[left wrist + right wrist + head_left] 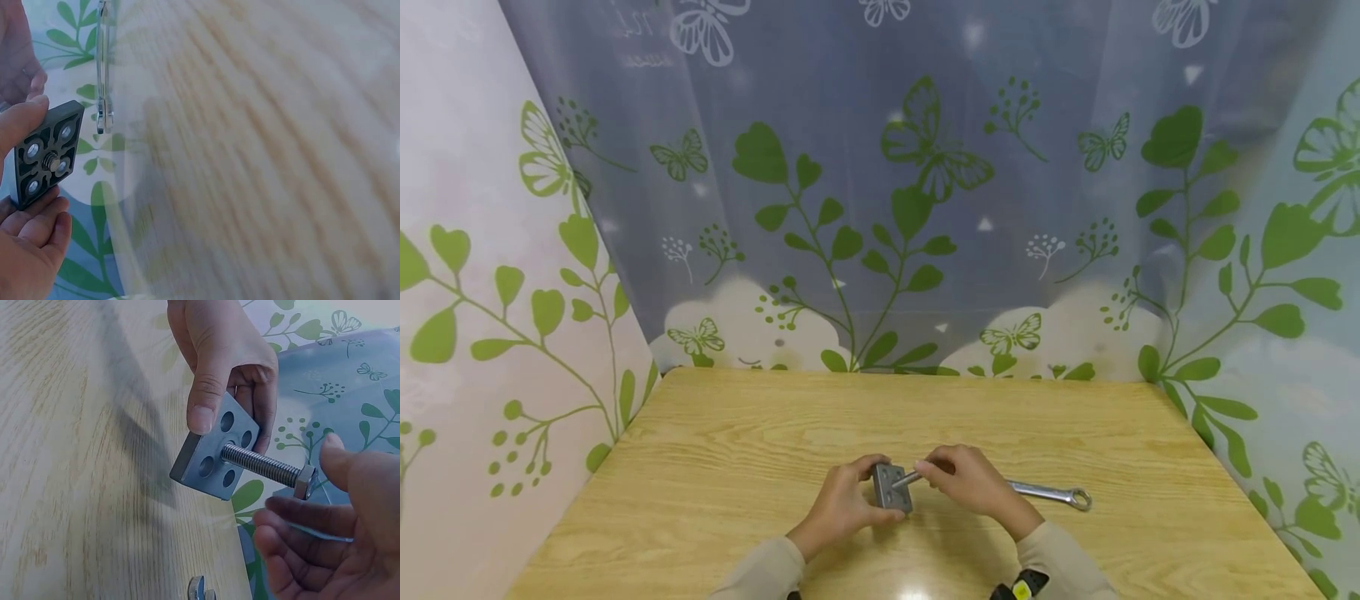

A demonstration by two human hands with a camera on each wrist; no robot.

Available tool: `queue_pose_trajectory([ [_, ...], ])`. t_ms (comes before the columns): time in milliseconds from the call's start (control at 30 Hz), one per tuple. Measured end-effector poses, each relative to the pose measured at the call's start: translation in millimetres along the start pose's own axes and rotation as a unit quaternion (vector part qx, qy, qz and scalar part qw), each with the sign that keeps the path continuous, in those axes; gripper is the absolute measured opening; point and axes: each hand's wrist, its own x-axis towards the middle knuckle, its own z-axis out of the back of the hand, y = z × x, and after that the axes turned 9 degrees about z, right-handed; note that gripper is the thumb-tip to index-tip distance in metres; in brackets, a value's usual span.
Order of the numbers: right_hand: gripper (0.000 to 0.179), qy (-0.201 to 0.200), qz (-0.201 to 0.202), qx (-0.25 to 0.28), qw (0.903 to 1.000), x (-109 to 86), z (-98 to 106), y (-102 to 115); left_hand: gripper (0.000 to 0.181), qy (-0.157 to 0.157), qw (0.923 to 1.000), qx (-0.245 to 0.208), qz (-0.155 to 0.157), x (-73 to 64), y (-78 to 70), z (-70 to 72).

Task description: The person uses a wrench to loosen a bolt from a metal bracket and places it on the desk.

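My left hand (844,502) grips a square grey metal plate (199,480) by its edges, thumb on one side and fingers on the other. A hex-head bolt (265,466) passes through the plate's middle, among several round holes. Its threaded tip (52,162) sticks out slightly on the plate's recessed back in the left wrist view. Around the hex head, my right hand (973,483) has its thumb above and loosely bent fingers below. In the right wrist view a gap shows between thumb and head; whether a finger touches the head from below, I cannot tell.
A chrome wrench (1045,492) lies on the wooden table (760,433) to the right, partly behind my right hand, its ring end pointing right. Patterned curtains (865,250) with leaves and butterflies stand at the table's back and both sides.
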Motion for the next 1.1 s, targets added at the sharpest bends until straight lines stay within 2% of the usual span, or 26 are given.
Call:
queue_pose_trajectory([
  [100, 0.043, -0.002, -0.017, 0.009, 0.9998, 0.5, 2.1, 2.4, 0.067, 0.001, 1.0000, 0.001, -0.004, 0.8, -1.2, 0.0],
  [233, 0.041, 0.000, -0.018, 0.014, 0.9997, 0.9, 4.1, 3.8, 0.067, -0.001, 1.0000, 0.001, -0.008, 1.8, -2.8, 0.0],
  [333, 0.032, 0.004, -0.004, 0.012, 0.9999, 1.2, 4.5, 3.3, 0.066, -0.001, 1.0000, 0.000, -0.007, 2.1, -3.3, 0.2],
  [533, 0.013, 0.008, 0.049, -0.007, 0.9987, 0.6, 2.9, 1.3, 0.067, -0.004, 1.0000, 0.006, -0.002, 0.2, -1.7, -0.4],
  [733, 0.017, 0.002, 0.074, -0.004, 0.9972, -0.2, 2.5, 2.4, 0.068, -0.014, 0.9998, 0.011, -0.006, -0.5, -1.0, -0.9],
  [1100, 0.022, 0.009, 0.074, -0.003, 0.9972, -0.5, -0.1, -1.0, 0.067, -0.009, 0.9999, 0.010, -0.002, -1.0, -1.4, -0.9],
])
